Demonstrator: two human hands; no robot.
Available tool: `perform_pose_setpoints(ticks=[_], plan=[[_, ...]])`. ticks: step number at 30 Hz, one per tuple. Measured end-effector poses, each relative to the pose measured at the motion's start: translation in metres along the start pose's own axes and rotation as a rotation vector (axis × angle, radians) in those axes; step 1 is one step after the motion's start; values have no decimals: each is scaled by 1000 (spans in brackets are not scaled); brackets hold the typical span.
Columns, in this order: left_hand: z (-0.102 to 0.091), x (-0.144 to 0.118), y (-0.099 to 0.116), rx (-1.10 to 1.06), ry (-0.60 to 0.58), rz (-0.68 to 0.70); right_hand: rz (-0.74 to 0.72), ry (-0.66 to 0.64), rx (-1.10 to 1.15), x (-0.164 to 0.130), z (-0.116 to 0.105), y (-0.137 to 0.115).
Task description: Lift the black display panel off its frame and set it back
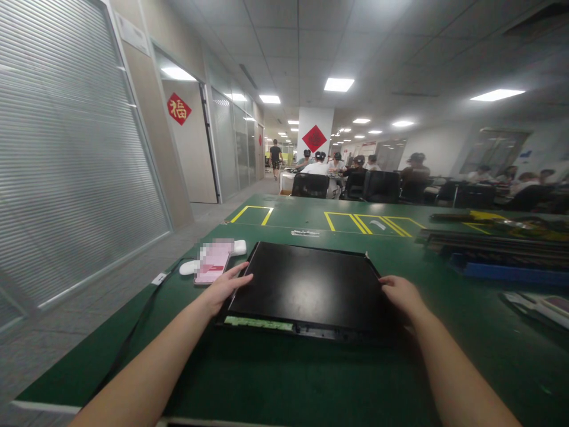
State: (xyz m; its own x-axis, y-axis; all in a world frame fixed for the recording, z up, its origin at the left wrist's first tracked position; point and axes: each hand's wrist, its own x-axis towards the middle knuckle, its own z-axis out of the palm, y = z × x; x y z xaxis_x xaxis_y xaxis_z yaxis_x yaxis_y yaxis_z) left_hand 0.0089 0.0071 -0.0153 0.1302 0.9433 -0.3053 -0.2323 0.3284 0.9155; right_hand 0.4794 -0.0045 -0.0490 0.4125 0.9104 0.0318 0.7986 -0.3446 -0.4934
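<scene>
A black LCD screen panel [306, 287] lies in front of me, with a green circuit strip [259, 324] along its near edge. My left hand [226, 287] grips the panel's left edge, its thumb and fingertips on the border. At the right edge, my right hand [402, 296] has its fingers closed on the panel's rim; some of those fingers are hidden beneath it. Whether the panel rests fully on the table or is slightly raised, I cannot tell.
The green table [284, 379] carries yellow tape outlines [355, 222]. A pink phone [216, 261] and a white object [239, 247] sit left of the panel. Dark strips [480, 246] and a blue bar [502, 268] lie at right. Several people sit beyond, behind black chairs [311, 185].
</scene>
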Motion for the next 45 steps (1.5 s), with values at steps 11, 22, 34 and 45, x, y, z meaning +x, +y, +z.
perform_pose_setpoints(ticks=[11,22,34,45], plan=[[4,-9,2,106,-66,41,-2,-12,39,-2,-1,-1],[9,-16,7,-5,-104,122,-19,30,-9,-4,-2,-5],[11,-18,9,80,-167,312,24,54,63,-3,-2,-8],[7,-15,12,45,-44,342,53,23,605,-6,-3,-15]])
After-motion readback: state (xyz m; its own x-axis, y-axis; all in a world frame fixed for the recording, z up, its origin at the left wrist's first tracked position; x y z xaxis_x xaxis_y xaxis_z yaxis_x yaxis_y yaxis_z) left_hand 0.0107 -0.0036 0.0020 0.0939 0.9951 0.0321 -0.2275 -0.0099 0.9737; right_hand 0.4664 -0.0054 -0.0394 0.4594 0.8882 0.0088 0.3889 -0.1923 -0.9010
